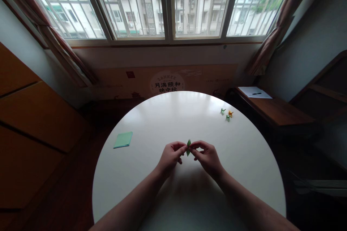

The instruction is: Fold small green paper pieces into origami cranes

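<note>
Over the head feed I have both hands raised above the near middle of the round white table [151,122], meeting on one folded green paper piece [189,143]. The left hand [171,154] pinches its left side between thumb and fingers; the right hand [206,154] does the same from the right, its fingertips almost against the left's. I take the double pinch to be for control: a piece this slight would likely skid on the glossy top, and two opposed grips can steady it and work the creases together. Both forearms come in from the table's near side, which leaves the piece centred in my view.

The stack of light green paper squares [123,139] lies flat near the table's left edge, probably set there to be within reach yet out of the way. Toward the table's far right edge sit two small green paper figures [228,118] and an orange paper figure [230,113], grouped close, presumably so they don't get knocked. Past the table's right side, a sheet of paper [244,91] carries a pen [257,94].

The held piece looks slim and upright, pointed at top and bottom, a deeper green than the stack. The fingers cover its middle, so I can't tell how its layers lie there.
</note>
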